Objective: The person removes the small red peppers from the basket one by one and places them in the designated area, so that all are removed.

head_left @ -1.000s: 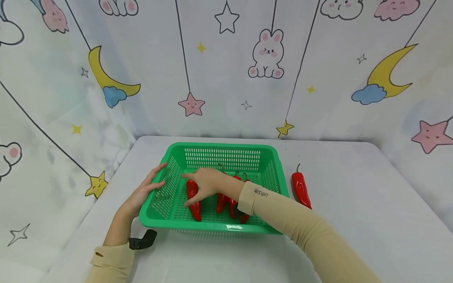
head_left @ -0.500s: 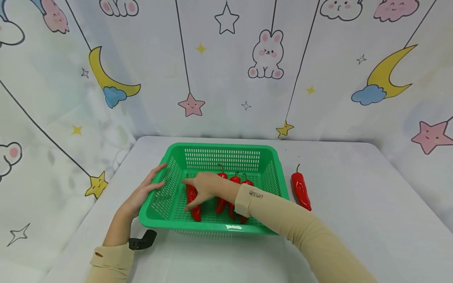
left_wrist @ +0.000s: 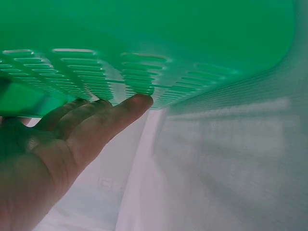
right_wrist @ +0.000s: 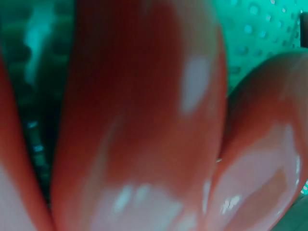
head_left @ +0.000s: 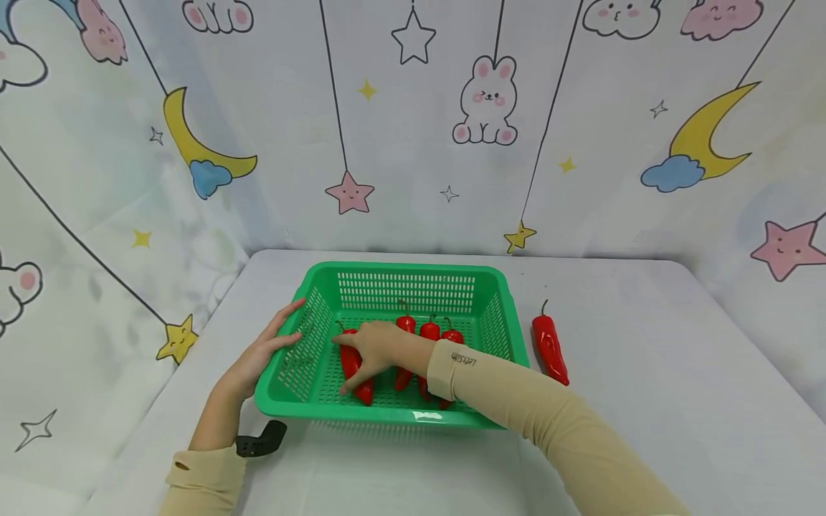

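Note:
My left hand [head_left: 263, 352] holds the left rim of a green plastic basket [head_left: 393, 411], thumb over the rim. In the left wrist view, fingers [left_wrist: 113, 122] of this hand lie against the slotted outside wall. Inside the basket, my right hand [head_left: 381, 347] reaches across a red chili pepper [head_left: 350, 362], its thumb and index finger spread apart at the pepper's left side. The pepper leans, its tip toward the front right. Several more red chili peppers [head_left: 406, 324] lie side by side under my right wrist. Close up, the right wrist view shows large, blurred peppers [right_wrist: 144, 120].
Another red chili pepper [head_left: 549, 347] lies on the white table [head_left: 645, 401], right of the basket. A black wrist strap [head_left: 261, 438] shows by my left wrist. Behind the table hangs a patterned cloth [head_left: 413, 143] with moons and stars.
My right hand has moved slightly toward the front of the basket. The leftmost pepper has tilted, its lower tip shifting right. My left hand stays on the rim.

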`<state>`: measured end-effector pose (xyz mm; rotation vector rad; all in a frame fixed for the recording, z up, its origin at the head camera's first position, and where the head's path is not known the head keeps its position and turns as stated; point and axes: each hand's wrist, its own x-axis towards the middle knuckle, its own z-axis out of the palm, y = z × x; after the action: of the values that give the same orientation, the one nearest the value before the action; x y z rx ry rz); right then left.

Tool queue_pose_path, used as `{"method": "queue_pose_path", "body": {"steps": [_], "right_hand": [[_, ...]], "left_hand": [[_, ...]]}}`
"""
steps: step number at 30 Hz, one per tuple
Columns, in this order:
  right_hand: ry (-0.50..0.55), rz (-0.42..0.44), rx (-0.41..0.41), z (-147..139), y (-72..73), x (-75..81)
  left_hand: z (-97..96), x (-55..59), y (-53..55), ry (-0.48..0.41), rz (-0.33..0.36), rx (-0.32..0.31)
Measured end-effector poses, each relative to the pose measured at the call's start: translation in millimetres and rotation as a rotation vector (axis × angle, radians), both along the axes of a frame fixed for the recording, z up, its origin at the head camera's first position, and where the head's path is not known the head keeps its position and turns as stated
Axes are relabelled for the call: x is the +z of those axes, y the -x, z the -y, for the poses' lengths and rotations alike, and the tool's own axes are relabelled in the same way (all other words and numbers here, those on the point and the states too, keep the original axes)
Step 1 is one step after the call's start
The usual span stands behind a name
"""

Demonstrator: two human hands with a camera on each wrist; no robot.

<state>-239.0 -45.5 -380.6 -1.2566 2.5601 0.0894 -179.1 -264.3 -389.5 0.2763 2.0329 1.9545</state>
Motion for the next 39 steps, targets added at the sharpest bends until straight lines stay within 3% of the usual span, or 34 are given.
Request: {"method": "queue_pose_path", "body": {"steps": [20, 29, 39], "right_hand": [[0.001, -0.029, -0.003, 0.4, -2.4, -3.8], [0.037, -0.008, 0.034, -2.8, 0.1, -0.6], [0.125, 0.116, 0.034, -4.1, 2.9, 2.2]], "left_hand": [[-1.4, 1.4, -0.3, 0.025, -0.013, 0.011], [-0.1, 0.5, -0.9, 0.045, -0.021, 0.014], [0.9, 0.4, 0.3, 0.029, -0.012, 0.000]]}}
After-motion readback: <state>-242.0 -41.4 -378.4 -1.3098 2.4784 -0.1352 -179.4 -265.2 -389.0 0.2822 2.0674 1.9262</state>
